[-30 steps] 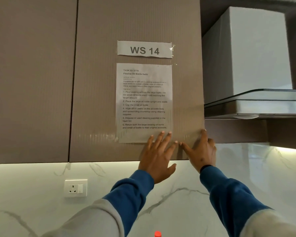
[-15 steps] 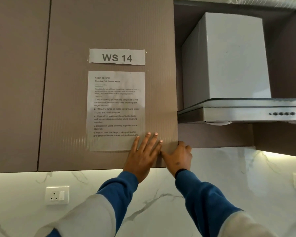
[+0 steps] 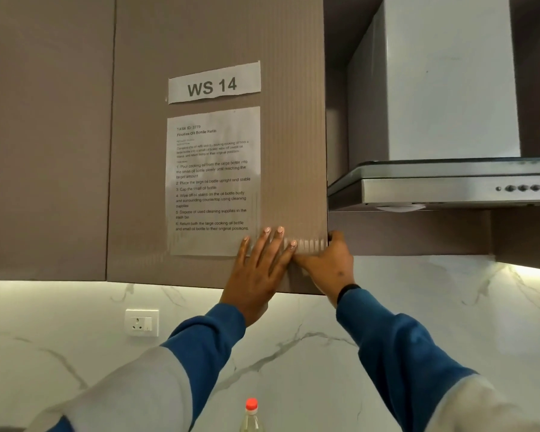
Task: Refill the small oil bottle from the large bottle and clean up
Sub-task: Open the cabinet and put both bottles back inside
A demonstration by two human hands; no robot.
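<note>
1. Head view: the left hand [image 3: 257, 275] lies flat with straight fingers on the cabinet door [image 3: 218, 35], overlapping the sheet [image 3: 212, 182].
2. The right hand [image 3: 326, 265] curls round the door's right edge, gripping it.
3. The bottle [image 3: 250, 416], red-capped, stands at the bottom edge, well below both hands, between the sleeves.

oil bottle [image 3: 251, 416], red cap, upright, bottom edge
</note>
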